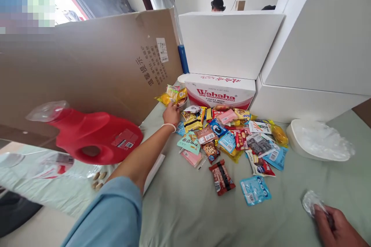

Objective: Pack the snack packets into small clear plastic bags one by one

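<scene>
Yellow snack packets point(164, 98) sit left and far, beside the left hand point(171, 115), whose grip I cannot tell (fingertips are hidden); light pressure should avoid crushing them. Rightward lies a mixed packet heap point(205, 135); near right, the right hand point(336, 224) pinches crumpled clear plastic point(310, 201).

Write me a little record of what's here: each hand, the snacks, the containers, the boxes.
Left hand: at a small bowl heaped with packets; exact grip hidden
Right hand: holding crumpled clear plastic
Snacks: a pile of wrapped packets on green cloth; a blue packet lies toward the near side
White tub: right of the pile, clear plastic inside
Red jug: left, clear plastic over its spout end
Boxes: Wahaha carton behind the pile; white boxes at right
</scene>
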`<state>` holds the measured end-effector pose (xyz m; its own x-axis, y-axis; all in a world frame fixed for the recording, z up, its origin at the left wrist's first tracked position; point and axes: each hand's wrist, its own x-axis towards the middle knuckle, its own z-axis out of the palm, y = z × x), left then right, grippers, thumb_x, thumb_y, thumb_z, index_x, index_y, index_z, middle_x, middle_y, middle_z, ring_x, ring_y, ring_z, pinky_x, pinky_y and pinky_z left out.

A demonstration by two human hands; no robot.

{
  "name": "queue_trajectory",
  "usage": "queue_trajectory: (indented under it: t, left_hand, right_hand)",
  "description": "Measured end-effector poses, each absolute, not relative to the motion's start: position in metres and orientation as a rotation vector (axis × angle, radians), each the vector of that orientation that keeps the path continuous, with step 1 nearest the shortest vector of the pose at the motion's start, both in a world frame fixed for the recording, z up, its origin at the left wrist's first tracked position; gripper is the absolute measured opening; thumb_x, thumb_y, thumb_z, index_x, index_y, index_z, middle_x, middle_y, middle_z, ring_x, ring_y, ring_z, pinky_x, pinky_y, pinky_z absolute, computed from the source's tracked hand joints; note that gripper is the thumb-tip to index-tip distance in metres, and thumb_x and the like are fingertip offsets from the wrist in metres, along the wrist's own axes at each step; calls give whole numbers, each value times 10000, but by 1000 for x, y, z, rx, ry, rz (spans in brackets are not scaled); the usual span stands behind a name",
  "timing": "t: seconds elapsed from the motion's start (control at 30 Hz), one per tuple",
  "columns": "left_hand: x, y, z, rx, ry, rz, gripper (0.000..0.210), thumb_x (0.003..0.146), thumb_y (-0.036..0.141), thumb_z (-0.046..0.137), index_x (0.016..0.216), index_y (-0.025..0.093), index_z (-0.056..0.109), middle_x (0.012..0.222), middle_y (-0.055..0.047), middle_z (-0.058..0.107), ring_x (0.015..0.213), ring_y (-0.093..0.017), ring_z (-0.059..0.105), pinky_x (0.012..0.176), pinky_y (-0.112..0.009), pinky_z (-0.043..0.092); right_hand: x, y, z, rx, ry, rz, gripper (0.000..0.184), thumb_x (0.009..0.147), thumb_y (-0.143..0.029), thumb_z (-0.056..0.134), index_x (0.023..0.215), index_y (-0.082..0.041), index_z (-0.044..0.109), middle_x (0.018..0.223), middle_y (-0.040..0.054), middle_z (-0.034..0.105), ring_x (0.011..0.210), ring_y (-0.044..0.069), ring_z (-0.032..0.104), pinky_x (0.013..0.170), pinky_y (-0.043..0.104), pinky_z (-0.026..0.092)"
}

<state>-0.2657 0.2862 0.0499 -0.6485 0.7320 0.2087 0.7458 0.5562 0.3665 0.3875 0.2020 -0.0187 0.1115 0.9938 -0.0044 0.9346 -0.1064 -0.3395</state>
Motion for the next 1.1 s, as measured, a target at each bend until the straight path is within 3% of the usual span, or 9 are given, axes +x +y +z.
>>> queue_trajectory:
  t: [0.23,0.37,0.47,0.6,0.67,0.8,0.93,1.03,1.1]
  left_hand:
    - [-221,168,74,-1475,-2536,-720,177,956,279,545,892,170,669,1095,-128,658,1036,-275,650,865,-360,513]
    - [-186,141,109,-1609,-2242,-1063,169,902,376,635,914,215,683,1049,-80,665,985,-238,647,856,-344,526]
    - [-151,156,132,-1627,-2206,-1602,208,819,391,770,852,213,666,939,-29,636,801,-163,611,760,-292,514]
    - [-102,200,134,-1183,-2169,-3028,272,792,335,846,818,180,623,751,36,574,577,-67,476,569,-202,416]
    - [-80,220,120,-956,-2114,-3368,270,845,308,803,783,169,580,721,46,557,525,-42,425,530,-184,378]
    - [-50,240,92,-690,-2141,-3614,276,956,176,616,721,182,471,597,84,422,427,-29,291,460,-175,275]
    - [-41,231,96,-523,-1891,-3850,359,972,64,463,667,204,334,551,101,253,406,-41,223,457,-179,241]
    - [-37,214,117,-511,-1640,-3954,344,981,45,403,682,200,337,571,95,258,413,-42,235,468,-179,258]
    - [-29,202,130,-526,-1545,-3996,315,1000,64,381,713,195,386,597,90,317,416,-38,243,468,-178,275]
  right_hand:
    - [375,199,-2,-2143,-1873,452,468,852,-715,393,907,-300,601,802,82,743,782,367,721,638,437,502]
    - [375,198,-4,-2113,-1894,463,481,881,-710,364,929,-291,596,857,76,748,806,342,713,645,412,484]
    - [375,198,-6,-2093,-1891,482,483,895,-703,363,934,-286,604,877,73,752,795,325,704,638,395,472]
    - [374,198,-7,-2036,-1891,459,458,903,-667,372,922,-271,601,916,75,758,813,309,699,631,370,450]
    - [373,198,-7,-2013,-1883,433,445,912,-645,376,916,-259,597,923,79,757,809,297,695,631,356,438]
    - [371,197,-9,-1994,-1904,398,435,947,-605,358,918,-244,598,915,77,753,795,276,686,626,338,413]
    - [369,200,-7,-1905,-2006,451,455,968,-564,347,999,-221,644,998,100,745,863,271,695,671,340,455]
    - [366,208,8,-1845,-2202,573,477,957,-527,415,1128,-172,684,1001,140,733,888,290,702,725,357,498]
    - [365,211,28,-1879,-2221,524,514,946,-508,477,1237,-132,674,1132,195,717,940,319,701,737,375,510]
